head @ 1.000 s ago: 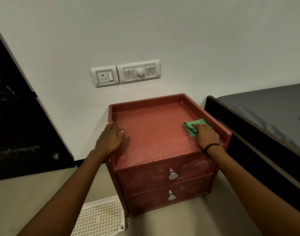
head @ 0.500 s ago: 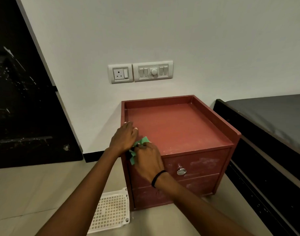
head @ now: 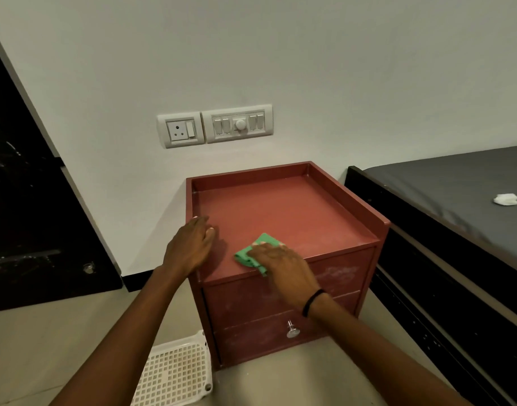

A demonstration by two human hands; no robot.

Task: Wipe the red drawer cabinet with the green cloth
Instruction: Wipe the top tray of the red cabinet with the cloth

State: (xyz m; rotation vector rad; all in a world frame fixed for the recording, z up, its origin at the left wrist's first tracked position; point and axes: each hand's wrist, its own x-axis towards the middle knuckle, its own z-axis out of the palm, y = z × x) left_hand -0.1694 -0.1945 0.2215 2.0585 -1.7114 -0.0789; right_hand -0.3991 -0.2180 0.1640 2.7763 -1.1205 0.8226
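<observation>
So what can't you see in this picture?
- Upper drawer's knob: hidden behind the right hand, head view.
- Green cloth: partly covered by that hand.
- White basket: cut off by the bottom edge.
- White lump on the bed: too small to identify.

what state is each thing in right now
cabinet: upright, both drawers shut, fronts smudged
cloth: bunched, flat on the cabinet top near its front edge
right hand: pressing on the cloth
left hand: flat on the top's left edge, holding nothing
basket: on the floor beside the cabinet
socket: nothing plugged in
</observation>
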